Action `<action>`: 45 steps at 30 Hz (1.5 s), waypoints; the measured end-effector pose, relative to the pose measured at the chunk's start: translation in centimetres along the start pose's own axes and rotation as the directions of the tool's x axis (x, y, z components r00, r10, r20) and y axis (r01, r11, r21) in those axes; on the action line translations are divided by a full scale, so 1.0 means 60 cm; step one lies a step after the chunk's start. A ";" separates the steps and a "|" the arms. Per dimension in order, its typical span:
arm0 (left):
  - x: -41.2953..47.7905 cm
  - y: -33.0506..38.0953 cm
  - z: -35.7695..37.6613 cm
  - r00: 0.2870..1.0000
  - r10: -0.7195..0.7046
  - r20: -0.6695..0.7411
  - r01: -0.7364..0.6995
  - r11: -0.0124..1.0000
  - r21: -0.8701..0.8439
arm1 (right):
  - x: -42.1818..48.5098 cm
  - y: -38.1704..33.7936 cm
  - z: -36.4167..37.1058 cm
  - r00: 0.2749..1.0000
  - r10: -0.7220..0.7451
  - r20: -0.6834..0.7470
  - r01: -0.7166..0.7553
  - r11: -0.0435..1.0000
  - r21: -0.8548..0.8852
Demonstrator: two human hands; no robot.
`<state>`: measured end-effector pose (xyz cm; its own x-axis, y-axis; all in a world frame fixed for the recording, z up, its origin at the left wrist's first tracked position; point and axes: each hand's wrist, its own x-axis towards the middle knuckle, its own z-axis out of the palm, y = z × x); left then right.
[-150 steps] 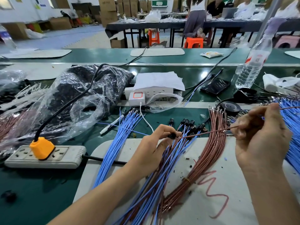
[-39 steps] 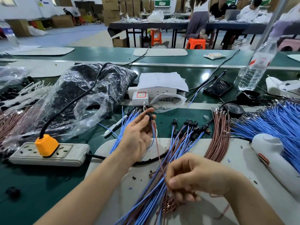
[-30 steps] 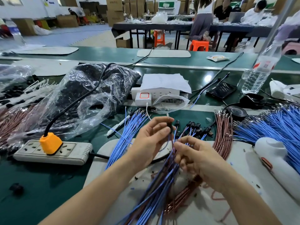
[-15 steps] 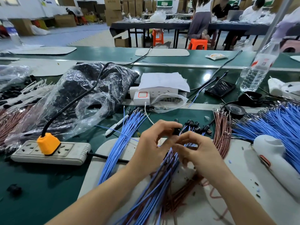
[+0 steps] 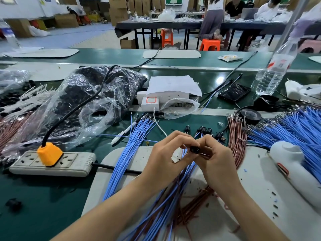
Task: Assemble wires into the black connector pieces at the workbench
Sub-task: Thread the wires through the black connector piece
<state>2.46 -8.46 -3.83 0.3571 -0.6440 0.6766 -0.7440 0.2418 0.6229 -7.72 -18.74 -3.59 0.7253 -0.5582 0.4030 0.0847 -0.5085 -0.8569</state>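
Right hand (image 5: 215,159) is now meeting left hand (image 5: 166,153); left is pinching connector (image 5: 194,149), right is pinching wire (image 5: 205,154). Risk: wire entering crooked, pin bending, not seating.

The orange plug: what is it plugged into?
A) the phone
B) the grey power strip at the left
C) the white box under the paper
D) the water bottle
B: the orange plug sits in a socket of the grey power strip lying at the left of the bench.
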 end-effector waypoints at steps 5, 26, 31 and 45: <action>-0.001 0.001 -0.001 1.000 -0.010 -0.003 0.010 1.000 -0.015 | -0.001 0.002 0.000 0.998 -0.059 -0.017 0.058 0.997 -0.042; 0.002 -0.002 -0.004 0.997 -0.066 0.049 0.071 0.991 -0.110 | -0.002 0.008 0.000 0.989 -0.144 -0.044 0.135 0.976 -0.171; 0.002 -0.003 -0.004 0.998 -0.056 0.037 0.060 0.993 -0.102 | -0.002 0.008 0.003 0.988 -0.141 -0.056 0.130 0.978 -0.164; -0.002 -0.001 0.001 0.999 -0.037 0.020 0.039 0.995 -0.093 | -0.004 0.015 0.005 0.997 -0.080 0.002 0.079 0.976 -0.204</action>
<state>2.41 -8.45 -3.97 0.3730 -0.6672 0.6448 -0.6741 0.2826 0.6824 -7.62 -18.85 -4.54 0.7177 -0.5142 0.4695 0.0007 -0.6738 -0.7389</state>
